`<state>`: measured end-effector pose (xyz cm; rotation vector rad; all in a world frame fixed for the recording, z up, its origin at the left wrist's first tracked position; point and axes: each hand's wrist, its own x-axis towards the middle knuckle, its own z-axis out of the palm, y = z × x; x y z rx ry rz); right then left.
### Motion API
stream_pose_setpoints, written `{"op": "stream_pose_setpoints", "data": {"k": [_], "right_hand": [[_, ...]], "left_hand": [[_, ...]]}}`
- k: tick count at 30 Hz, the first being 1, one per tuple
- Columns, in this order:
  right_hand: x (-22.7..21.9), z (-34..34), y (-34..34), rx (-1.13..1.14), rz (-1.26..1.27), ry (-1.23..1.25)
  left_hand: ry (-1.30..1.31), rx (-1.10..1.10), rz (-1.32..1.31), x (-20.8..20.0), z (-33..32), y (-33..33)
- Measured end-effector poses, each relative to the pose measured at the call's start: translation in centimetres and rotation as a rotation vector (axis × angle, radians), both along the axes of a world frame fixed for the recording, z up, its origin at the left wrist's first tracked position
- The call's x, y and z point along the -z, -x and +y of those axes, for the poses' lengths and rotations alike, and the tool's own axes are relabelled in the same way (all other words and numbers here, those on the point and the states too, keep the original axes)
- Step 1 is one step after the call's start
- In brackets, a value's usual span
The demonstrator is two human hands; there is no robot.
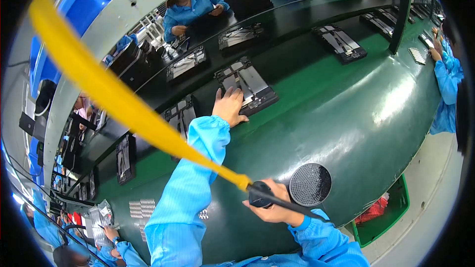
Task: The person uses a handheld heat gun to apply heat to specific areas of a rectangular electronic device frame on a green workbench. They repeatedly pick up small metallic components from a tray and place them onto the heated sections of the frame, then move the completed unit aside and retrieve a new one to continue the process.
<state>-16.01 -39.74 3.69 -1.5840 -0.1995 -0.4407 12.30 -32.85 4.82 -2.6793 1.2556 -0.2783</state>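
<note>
My left hand (230, 108) lies with fingers spread over the near left edge of a flat electronic device in a black tray (257, 86), thumb resting beside it. My right hand (275, 206) is wrapped around a black electric screwdriver (260, 194), seen from its top end; the tip is hidden below. A yellow strap (148, 118) runs from the tool up to the upper left, blurred close to the camera, and a black cable (302, 209) crosses my right wrist. Just right of that hand sits a round grey dish (310, 184) with a dotted surface.
More trays with devices (339, 42) line the green worktable (316, 133). Small silvery parts (142, 208) lie in rows left of my forearm. A green bin (381, 217) with red material stands below the right edge. Co-workers in blue sit around; a green post (402, 15) rises at right.
</note>
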Motion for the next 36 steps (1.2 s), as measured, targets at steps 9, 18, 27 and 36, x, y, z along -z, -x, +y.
{"op": "stream_pose_setpoints", "data": {"k": [9, 18, 27, 36], "right_hand": [[1.8, 0.5, -0.3, -0.057, 0.101, -0.114], [1.3, 1.8, 0.5, -0.049, 0.149, -0.346], [-0.4, 1.2, 1.0, -0.071, 0.148, -0.232], [-1.5, -0.4, -0.4, 0.147, 0.059, -0.148]], "left_hand": [[0.318, -0.001, -0.069, 2.9, 2.4, 0.7], [0.436, 0.024, -0.085, 2.3, 12.4, 15.1], [0.637, -0.057, -0.074, 4.5, 16.3, 28.9], [0.672, 0.001, -0.027, 5.5, 18.0, 31.6]]}}
